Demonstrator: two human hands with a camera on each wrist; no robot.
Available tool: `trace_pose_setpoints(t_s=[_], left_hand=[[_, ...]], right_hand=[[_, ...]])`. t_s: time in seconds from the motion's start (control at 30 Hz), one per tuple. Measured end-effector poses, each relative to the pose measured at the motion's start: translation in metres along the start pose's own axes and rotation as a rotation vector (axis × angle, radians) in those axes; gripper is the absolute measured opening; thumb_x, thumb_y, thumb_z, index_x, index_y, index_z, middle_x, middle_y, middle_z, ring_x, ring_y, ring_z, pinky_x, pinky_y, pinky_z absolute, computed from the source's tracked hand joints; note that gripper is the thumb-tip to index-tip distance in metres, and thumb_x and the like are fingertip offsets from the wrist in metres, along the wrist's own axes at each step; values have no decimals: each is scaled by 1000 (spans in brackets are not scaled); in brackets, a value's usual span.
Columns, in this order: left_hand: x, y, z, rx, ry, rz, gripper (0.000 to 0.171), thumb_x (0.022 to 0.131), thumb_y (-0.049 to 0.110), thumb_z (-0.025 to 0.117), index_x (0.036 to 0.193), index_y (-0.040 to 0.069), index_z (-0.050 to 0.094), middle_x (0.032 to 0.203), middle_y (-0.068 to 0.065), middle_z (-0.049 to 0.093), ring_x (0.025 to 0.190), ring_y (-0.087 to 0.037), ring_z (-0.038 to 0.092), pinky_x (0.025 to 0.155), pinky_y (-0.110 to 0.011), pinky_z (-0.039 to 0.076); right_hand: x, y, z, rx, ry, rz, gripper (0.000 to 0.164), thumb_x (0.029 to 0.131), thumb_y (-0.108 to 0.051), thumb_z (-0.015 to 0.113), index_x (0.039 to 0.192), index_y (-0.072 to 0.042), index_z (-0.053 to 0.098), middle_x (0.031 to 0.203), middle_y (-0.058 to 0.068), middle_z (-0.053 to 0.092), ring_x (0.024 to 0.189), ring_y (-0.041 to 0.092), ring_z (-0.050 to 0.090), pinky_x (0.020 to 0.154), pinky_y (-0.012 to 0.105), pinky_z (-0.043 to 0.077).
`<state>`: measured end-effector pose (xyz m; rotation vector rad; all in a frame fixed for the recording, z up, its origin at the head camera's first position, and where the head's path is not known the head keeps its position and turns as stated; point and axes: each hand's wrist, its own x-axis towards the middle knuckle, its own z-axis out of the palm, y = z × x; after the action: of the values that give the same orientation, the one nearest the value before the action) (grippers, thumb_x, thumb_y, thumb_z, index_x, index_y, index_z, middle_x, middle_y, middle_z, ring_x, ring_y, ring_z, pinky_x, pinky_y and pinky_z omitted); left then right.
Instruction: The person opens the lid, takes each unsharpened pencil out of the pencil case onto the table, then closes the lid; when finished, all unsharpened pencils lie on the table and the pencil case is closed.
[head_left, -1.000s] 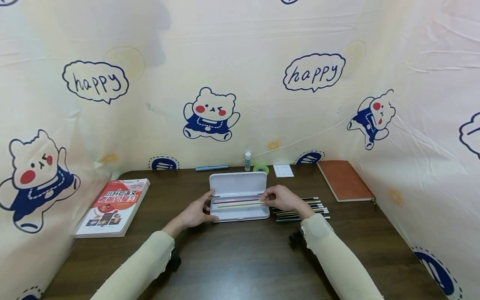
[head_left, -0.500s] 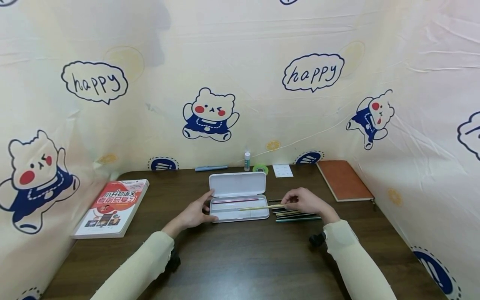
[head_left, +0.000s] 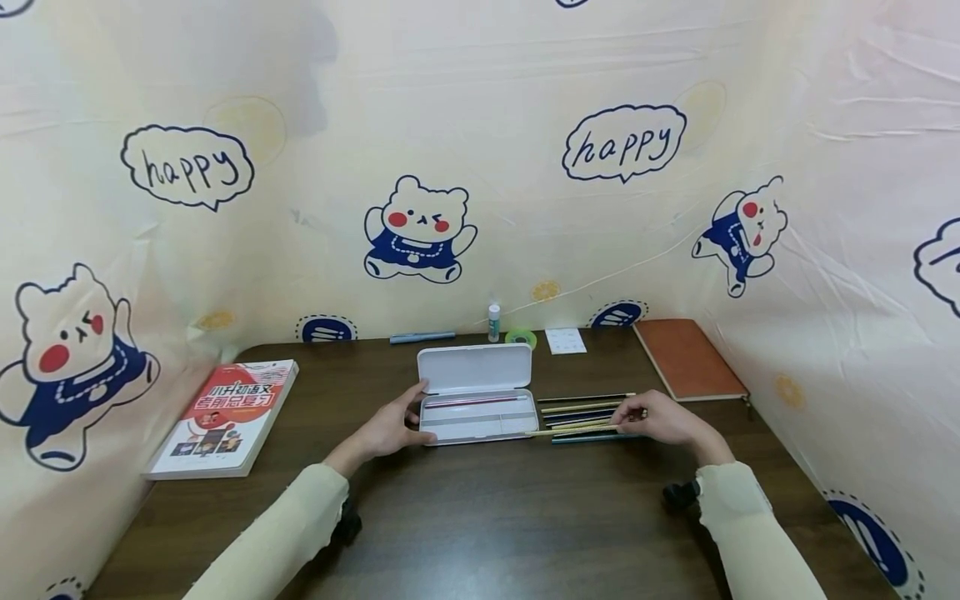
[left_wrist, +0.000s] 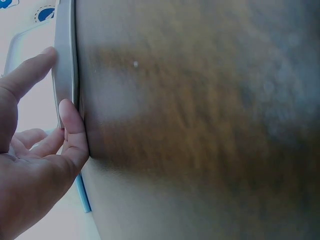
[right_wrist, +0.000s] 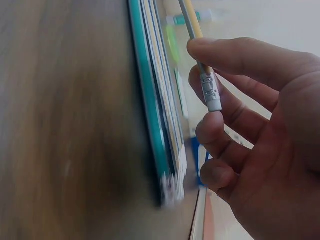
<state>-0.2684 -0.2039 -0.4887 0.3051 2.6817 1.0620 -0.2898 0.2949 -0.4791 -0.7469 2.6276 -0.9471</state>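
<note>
A white pencil case [head_left: 468,430] lies with its lid raised at the middle of the table. Inside its back compartment is a dark red pencil [head_left: 474,402]; the front section is bare. My left hand [head_left: 388,426] grips the case's left end between thumb and fingers, the fingertips pressed to its wall in the left wrist view. Between thumb and fingers of my right hand [head_left: 666,419] is a yellowish pencil [right_wrist: 192,19], held near its white eraser end. Its other end points left to the case's front right corner. Beneath and behind it several pencils [head_left: 577,409] lie side by side.
A thick book [head_left: 228,417] lies at the left, a brown notebook [head_left: 690,360] at the back right. Along the back edge are a blue pen [head_left: 422,337], a glue stick [head_left: 494,323], green tape [head_left: 521,337] and a white paper [head_left: 566,341].
My right hand has moved right and slightly nearer, drawing the yellowish pencil out from over the case to above the pencils. The left hand has stayed on the case.
</note>
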Motion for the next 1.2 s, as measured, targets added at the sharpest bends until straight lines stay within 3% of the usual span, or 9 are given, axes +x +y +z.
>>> trace_pose_setpoints(t_s=[0.43, 0.8, 1.2], left_hand=[[2, -2, -1, 3, -8, 8, 102, 83, 34, 82, 161, 18, 17, 152, -13, 46, 107, -20, 56, 97, -41, 47], [3, -1, -2, -10, -5, 10, 103, 83, 33, 82, 161, 18, 17, 152, -13, 46, 109, -21, 56, 98, -42, 47], [1, -2, 0, 0, 2, 50, 104, 81, 30, 84, 160, 12, 19, 149, -18, 48, 105, -21, 59, 93, -41, 48]], right_hand=[[-33, 20, -8, 8, 7, 33, 6, 91, -15, 72, 95, -13, 76, 90, 3, 72, 73, 6, 54, 67, 23, 46], [-29, 27, -6, -79, 101, 33, 5, 86, -22, 79, 89, -18, 78, 91, -3, 73, 78, 2, 59, 69, 24, 49], [-29, 27, -4, -55, 97, 89, 6, 85, -19, 79, 89, -23, 78, 95, -3, 73, 84, 5, 62, 72, 24, 50]])
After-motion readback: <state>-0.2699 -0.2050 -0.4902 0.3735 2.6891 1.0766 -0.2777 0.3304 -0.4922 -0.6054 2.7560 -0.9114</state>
